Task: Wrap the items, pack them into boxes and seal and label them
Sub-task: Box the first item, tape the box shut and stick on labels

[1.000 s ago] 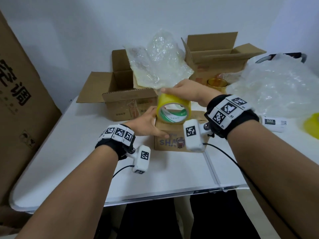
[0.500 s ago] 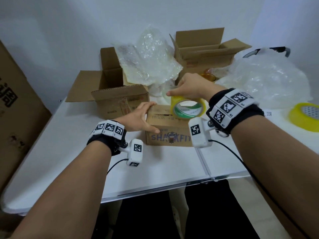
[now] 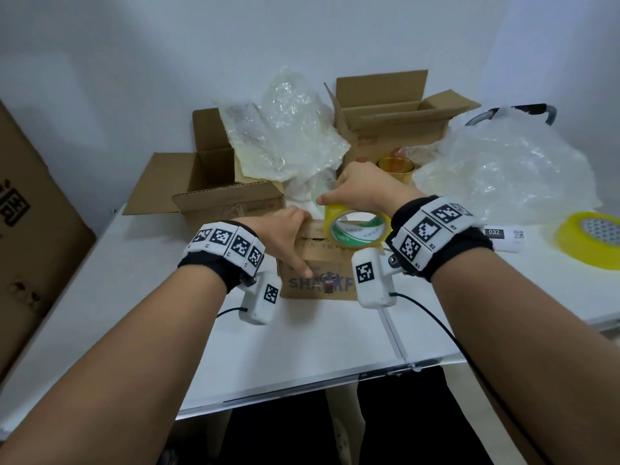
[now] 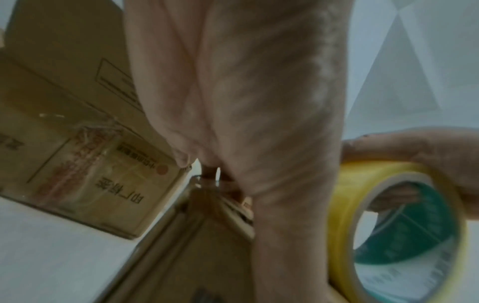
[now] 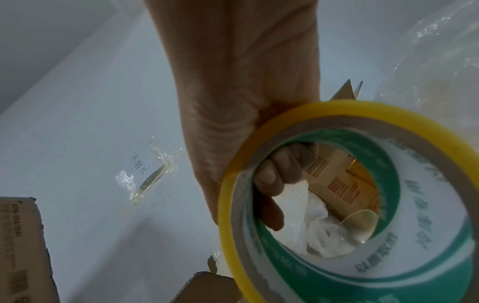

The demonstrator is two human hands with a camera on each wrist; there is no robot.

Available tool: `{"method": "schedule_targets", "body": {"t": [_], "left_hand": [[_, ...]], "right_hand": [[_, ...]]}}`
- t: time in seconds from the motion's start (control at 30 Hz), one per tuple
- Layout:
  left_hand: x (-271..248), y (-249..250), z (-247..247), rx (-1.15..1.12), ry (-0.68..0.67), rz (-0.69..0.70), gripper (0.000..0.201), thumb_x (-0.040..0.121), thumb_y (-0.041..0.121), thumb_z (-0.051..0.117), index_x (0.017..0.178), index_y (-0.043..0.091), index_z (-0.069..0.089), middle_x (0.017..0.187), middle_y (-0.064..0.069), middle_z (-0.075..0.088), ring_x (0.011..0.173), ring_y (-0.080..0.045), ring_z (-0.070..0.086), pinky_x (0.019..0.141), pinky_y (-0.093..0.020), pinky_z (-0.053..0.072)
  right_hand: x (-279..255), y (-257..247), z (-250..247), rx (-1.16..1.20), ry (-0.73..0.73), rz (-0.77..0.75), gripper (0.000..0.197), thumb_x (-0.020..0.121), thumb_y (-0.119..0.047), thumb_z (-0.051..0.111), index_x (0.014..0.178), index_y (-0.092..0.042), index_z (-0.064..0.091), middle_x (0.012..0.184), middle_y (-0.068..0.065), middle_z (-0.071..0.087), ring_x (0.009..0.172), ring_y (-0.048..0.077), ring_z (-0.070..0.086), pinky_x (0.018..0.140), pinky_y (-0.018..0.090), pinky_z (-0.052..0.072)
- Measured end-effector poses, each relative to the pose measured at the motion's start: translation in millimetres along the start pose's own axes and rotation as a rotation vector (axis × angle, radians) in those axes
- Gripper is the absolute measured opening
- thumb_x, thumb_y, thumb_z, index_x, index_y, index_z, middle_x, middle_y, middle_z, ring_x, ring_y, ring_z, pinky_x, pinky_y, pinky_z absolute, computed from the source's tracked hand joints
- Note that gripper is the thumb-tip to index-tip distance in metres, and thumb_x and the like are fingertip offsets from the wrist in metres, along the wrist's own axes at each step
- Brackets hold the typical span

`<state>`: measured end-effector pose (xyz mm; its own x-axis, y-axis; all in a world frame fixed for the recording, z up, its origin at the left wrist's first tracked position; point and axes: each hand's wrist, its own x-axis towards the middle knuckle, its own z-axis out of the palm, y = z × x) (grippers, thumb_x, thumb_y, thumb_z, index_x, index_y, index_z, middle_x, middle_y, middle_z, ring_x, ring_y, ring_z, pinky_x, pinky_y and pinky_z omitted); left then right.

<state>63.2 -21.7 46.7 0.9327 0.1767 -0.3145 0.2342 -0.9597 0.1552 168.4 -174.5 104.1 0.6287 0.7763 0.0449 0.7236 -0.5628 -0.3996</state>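
The small box (image 3: 318, 263) is being steadied by the flat left hand (image 3: 285, 233) while the tape roll (image 3: 355, 228), gripped in the right hand (image 3: 362, 193), is being applied for sealing.

Open cartons (image 3: 214, 199) and bubble wrap (image 3: 288, 129) crowd the back; the white table (image 3: 302, 347) near the front edge lies bare.
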Motion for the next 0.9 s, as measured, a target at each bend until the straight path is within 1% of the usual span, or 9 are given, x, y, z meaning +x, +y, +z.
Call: {"method": "schedule_targets", "body": {"t": [0.1,0.17,0.23,0.3,0.37,0.47,0.6,0.8,0.9], "left_hand": [[1,7,9,0.021,0.091,0.039,0.113,0.061,0.065,0.080,0.147,0.015,0.025,0.136,-0.001,0.037,0.129,-0.021,0.036,0.110,-0.037,0.032],[1,3,17,-0.034,0.150,0.074,0.112,0.062,0.064,0.080,0.148,0.016,0.026,0.133,0.000,0.038,0.127,-0.019,0.035,0.111,-0.039,0.031],[0,-1,20,-0.108,0.173,0.096,0.113,0.061,0.061,0.083,0.149,0.018,0.026,0.134,0.002,0.039,0.126,-0.017,0.034,0.111,-0.039,0.032],[1,-4,20,-0.129,0.173,0.093,0.112,0.060,0.061,0.084,0.148,0.020,0.028,0.129,0.004,0.040,0.123,-0.015,0.034,0.110,-0.041,0.034],[1,-8,18,-0.129,0.159,0.076,0.113,0.059,0.062,0.084,0.147,0.021,0.027,0.127,0.006,0.040,0.123,-0.015,0.034,0.109,-0.043,0.034],[0,-9,17,-0.123,0.128,0.051,0.117,0.061,0.060,0.084,0.150,0.017,0.021,0.138,0.001,0.037,0.130,-0.018,0.032,0.113,-0.044,0.032],[-3,-8,16,-0.129,0.124,0.034,0.119,0.062,0.057,0.085,0.152,0.016,0.018,0.140,0.000,0.035,0.131,-0.018,0.029,0.114,-0.044,0.031],[-4,-7,16,-0.133,0.099,0.019,0.121,0.062,0.054,0.086,0.153,0.016,0.015,0.142,0.000,0.031,0.134,-0.018,0.025,0.115,-0.046,0.028],[-4,-7,16,-0.146,0.086,0.023,0.120,0.064,0.051,0.086,0.153,0.015,0.014,0.142,0.000,0.030,0.134,-0.017,0.024,0.115,-0.046,0.028]], "right_hand": [[0,-3,1,-0.023,-0.003,-0.004,0.048,0.082,-0.048,0.069,0.055,-0.016,0.046,0.055,-0.001,0.049,0.053,0.016,0.045,0.050,0.029,0.031],[1,-4,3,-0.031,-0.008,-0.003,0.048,0.082,-0.049,0.069,0.055,-0.016,0.045,0.056,-0.001,0.049,0.053,0.016,0.045,0.051,0.029,0.032],[1,-4,1,-0.027,-0.016,-0.014,0.051,0.085,-0.051,0.064,0.055,-0.016,0.043,0.056,-0.001,0.047,0.052,0.016,0.043,0.053,0.029,0.033],[-1,0,-5,0.026,-0.026,-0.017,0.055,0.090,-0.055,0.056,0.053,-0.018,0.039,0.054,-0.003,0.042,0.050,0.014,0.039,0.053,0.028,0.031],[-5,10,-10,0.144,-0.009,0.004,0.056,0.091,-0.056,0.054,0.053,-0.021,0.033,0.051,-0.008,0.034,0.047,0.009,0.032,0.051,0.027,0.025],[-11,29,-6,0.322,0.053,0.020,0.061,0.087,-0.056,0.060,0.050,-0.022,0.027,0.043,-0.010,0.024,0.040,0.012,0.023,0.054,0.028,0.023],[-17,35,1,0.390,0.108,0.030,0.061,0.084,-0.054,0.066,0.049,-0.022,0.028,0.043,-0.009,0.022,0.040,0.012,0.024,0.052,0.028,0.023],[-26,43,-10,0.313,0.090,0.034,0.065,0.079,-0.058,0.070,0.047,-0.021,0.027,0.042,-0.006,0.023,0.040,0.014,0.022,0.051,0.027,0.022],[-28,48,-13,0.178,0.103,0.053,0.066,0.079,-0.060,0.068,0.047,-0.019,0.029,0.042,-0.004,0.029,0.042,0.017,0.030,0.054,0.028,0.028]]}}
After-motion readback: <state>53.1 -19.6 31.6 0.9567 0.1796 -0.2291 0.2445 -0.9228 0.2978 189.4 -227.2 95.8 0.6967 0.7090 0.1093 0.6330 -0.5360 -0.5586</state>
